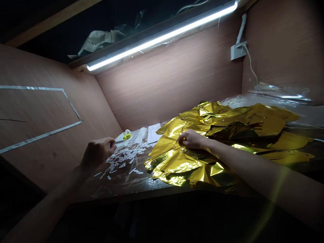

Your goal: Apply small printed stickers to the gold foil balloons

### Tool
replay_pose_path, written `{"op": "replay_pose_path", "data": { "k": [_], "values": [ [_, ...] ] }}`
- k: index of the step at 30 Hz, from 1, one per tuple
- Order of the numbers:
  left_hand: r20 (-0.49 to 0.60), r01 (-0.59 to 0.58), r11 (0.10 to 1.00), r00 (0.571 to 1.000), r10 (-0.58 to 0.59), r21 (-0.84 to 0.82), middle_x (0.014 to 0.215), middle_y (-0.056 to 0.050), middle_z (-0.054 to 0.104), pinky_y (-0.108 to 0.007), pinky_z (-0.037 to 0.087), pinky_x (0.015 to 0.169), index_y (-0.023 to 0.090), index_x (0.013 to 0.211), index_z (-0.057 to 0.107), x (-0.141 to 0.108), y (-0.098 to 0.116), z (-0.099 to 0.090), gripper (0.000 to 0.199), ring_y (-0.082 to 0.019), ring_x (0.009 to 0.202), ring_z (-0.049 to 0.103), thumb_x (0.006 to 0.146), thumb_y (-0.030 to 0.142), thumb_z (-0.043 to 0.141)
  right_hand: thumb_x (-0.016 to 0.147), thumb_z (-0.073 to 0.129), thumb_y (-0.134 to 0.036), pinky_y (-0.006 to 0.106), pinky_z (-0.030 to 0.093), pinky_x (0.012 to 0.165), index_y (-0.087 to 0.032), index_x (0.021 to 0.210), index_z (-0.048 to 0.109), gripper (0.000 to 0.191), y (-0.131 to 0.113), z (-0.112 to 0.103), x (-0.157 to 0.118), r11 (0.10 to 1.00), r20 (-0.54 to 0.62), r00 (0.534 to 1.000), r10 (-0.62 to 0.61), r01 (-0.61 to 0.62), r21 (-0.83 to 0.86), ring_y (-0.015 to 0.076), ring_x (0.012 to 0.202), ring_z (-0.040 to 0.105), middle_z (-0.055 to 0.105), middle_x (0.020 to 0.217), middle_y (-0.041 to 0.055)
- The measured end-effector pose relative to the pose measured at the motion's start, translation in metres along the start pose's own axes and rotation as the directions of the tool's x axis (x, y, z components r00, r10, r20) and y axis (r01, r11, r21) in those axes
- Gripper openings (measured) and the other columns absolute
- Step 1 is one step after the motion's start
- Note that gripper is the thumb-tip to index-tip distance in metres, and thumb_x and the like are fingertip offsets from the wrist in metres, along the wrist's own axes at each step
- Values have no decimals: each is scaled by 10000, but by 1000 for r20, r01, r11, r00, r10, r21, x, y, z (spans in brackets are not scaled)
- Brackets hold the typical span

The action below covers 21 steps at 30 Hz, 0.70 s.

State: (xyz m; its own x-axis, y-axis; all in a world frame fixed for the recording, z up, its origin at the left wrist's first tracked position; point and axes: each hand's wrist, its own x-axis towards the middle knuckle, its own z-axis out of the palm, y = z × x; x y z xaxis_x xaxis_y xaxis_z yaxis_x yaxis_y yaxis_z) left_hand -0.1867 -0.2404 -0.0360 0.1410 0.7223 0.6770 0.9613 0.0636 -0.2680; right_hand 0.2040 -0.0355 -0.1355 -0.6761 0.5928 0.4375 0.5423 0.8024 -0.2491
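A heap of flat, shiny gold foil balloons [174,165] lies across the middle and right of the work surface. My right hand [192,139] rests on the heap, its fingers closed in a pinch on the foil of one balloon. Over the left part of the surface, my left hand [98,152] is raised with its fingers closed. A thin, dark, blurred piece sticks out of it to the right; its kind cannot be made out. Just beyond that piece sits a small yellow object [127,135].
Many white paper slips [124,157] are scattered between my hands. A white sheet [153,133] lies behind them. Clear plastic film [278,92] is at the back right. Wooden panels enclose the surface, and a lit tube lamp [164,37] hangs above, near a white socket box [238,51].
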Motion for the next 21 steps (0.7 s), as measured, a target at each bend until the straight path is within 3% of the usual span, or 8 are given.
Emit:
{"op": "replay_pose_path", "data": {
  "k": [3, 5, 8, 10, 12, 15, 18, 21],
  "values": [
    [151, 89, 996, 984, -92, 24, 762, -91, 765, -321, 486, 700, 175, 817, 762, -40, -24, 5, 277, -263, 704, 716, 827, 334, 535, 825, 593, -96, 246, 471, 845, -237, 938, 830, 298, -4, 1, 0, 998, 10, 999, -45, 45, -35, 188, 898, 697, 798, 949, 22],
    [280, 136, 990, 950, -137, 23, 653, -82, 737, -298, 464, 602, 186, 706, 755, -53, -38, 8, 199, -255, 610, 691, 732, 304, 597, 839, 589, -109, 256, 467, 857, -229, 960, 825, 291, -7, 2, 0, 996, 18, 998, -63, 64, -63, 201, 929, 694, 795, 981, 40],
    [407, 177, 984, 900, -156, -13, 607, -73, 730, -271, 436, 526, 198, 603, 738, -49, -45, 9, 91, -248, 563, 681, 604, 247, 660, 851, 585, -117, 264, 466, 855, -209, 994, 816, 286, -10, 3, 0, 991, 33, 997, -74, 78, -109, 215, 953, 691, 789, 1002, 69],
    [399, 180, 981, 906, -140, -66, 709, -94, 771, -284, 467, 573, 186, 702, 775, -36, -30, 8, 153, -263, 639, 712, 663, 270, 654, 867, 580, -127, 271, 464, 865, -194, 1006, 809, 276, -12, 3, -1, 986, 43, 996, -78, 83, -141, 219, 953, 688, 784, 1011, 85],
    [362, 142, 975, 929, -72, -170, 822, -105, 795, -310, 503, 661, 176, 855, 796, -22, 8, 9, 261, -261, 719, 730, 815, 333, 592, 895, 563, -145, 278, 463, 871, -178, 1004, 801, 263, -14, 4, -1, 981, 53, 995, -79, 87, -174, 220, 946, 686, 777, 1022, 99],
    [318, -16, 905, 933, 166, -425, 980, -48, 805, -285, 528, 807, 221, 996, 784, -6, 97, 12, 303, -207, 865, 736, 953, 363, 520, 949, 517, -170, 284, 463, 876, -153, 1010, 783, 274, -19, 5, -2, 972, 73, 994, -76, 90, -219, 222, 967, 680, 763, 1055, 122],
    [242, -178, 766, 884, 400, -618, 1132, -38, 777, -277, 526, 907, 245, 1161, 735, 5, 191, 15, 321, -201, 989, 720, 957, 437, 576, 971, 521, -192, 288, 470, 877, -142, 1022, 766, 254, -23, 2, -1, 961, 121, 990, -73, 102, -257, 220, 992, 675, 749, 1084, 130],
    [164, -277, 653, 832, 530, -705, 1073, -92, 760, -337, 541, 895, 205, 1103, 717, 13, 256, 20, 423, -254, 964, 708, 892, 566, 651, 952, 629, -257, 321, 505, 885, -141, 999, 741, 168, -21, -8, 0, 949, 208, 976, -61, 122, -289, 208, 984, 679, 740, 1074, 104]
  ]
}}
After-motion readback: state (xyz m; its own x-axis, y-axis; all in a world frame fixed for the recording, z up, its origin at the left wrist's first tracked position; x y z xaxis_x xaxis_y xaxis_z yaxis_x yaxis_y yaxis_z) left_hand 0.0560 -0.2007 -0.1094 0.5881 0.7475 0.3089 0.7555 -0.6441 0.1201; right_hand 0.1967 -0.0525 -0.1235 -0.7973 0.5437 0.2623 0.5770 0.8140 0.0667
